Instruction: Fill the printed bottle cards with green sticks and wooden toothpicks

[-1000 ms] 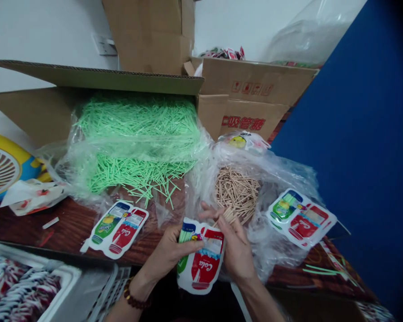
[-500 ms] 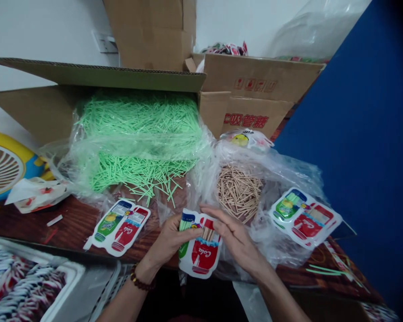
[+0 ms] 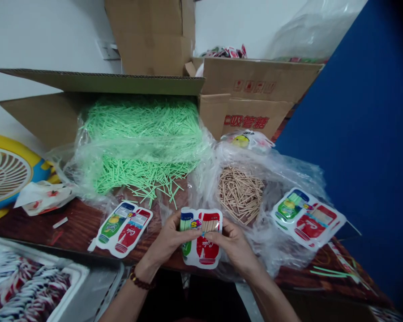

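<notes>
Between my two hands, at the table's front edge, is a candy stick packet (image 3: 208,250) printed with a green bottle and a red cola bottle. Green sticks show in its left window and tan sticks in its right one. My left hand (image 3: 169,239) grips its left side, thumb across the front. My right hand (image 3: 233,243) grips the right side, its thumb also on the front; the fingers behind are hidden. Beyond them lie a pile of tan sticks (image 3: 241,194) and a heap of green sticks (image 3: 144,174) on clear plastic.
Similar packets lie at left (image 3: 124,228) and right (image 3: 307,219). An open cardboard box (image 3: 100,85) holds the green heap. A yellow fan (image 3: 10,174) stands far left, above a white foam box (image 3: 72,279) full of packets. A blue panel (image 3: 362,134) borders the right.
My right hand has moved from the packet's top right down to its right side, its thumb now pressing the front. The packet sits more upright. The view has shifted slightly.
</notes>
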`<state>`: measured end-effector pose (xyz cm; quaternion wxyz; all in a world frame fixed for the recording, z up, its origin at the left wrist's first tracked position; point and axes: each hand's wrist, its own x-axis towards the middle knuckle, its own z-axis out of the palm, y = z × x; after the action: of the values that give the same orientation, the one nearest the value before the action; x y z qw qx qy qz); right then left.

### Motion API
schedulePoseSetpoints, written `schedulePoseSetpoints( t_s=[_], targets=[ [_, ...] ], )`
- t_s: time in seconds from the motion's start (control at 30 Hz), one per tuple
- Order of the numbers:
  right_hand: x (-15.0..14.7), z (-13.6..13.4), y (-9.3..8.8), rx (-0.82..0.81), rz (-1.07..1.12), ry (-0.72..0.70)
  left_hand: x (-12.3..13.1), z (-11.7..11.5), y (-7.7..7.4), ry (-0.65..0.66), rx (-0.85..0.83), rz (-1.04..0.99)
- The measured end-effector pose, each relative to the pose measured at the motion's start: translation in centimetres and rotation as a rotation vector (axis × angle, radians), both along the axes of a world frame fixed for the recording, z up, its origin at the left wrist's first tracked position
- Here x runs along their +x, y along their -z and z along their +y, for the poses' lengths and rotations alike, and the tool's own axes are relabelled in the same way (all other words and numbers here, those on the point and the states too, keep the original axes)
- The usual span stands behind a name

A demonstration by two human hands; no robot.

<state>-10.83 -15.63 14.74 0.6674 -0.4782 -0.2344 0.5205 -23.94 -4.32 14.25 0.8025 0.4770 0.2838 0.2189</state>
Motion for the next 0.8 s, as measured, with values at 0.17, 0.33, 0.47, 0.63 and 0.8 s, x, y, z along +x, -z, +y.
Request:
schedulePoseSetpoints(
  t_s=[0.17,0.33,0.47,0.63,0.8],
  targets=[
    [0.3,0.2,0.3,0.000,-0.044,0.017,0.1,-0.1,-0.4,0.035,-0.004,0.029],
    [0.2,0.4,0.7,0.025,-0.069,0.054,0.5,-0.1,-0.8,0.036,0.050,0.050],
    [0.3,0.3,0.5,0.046,-0.050,0.018,0.6,-0.2,-1.1,0.001,0.078,0.070],
    [0.5,-0.1,0.5,0.008,-0.069,-0.042,0.5,-0.4,-1.0,-0.014,0.031,0.040],
    [0.4,-0.3,0.8,0.026,-0.184,-0.017,0.3,-0.2,-0.8,0.077,0.105,0.067]
  ],
)
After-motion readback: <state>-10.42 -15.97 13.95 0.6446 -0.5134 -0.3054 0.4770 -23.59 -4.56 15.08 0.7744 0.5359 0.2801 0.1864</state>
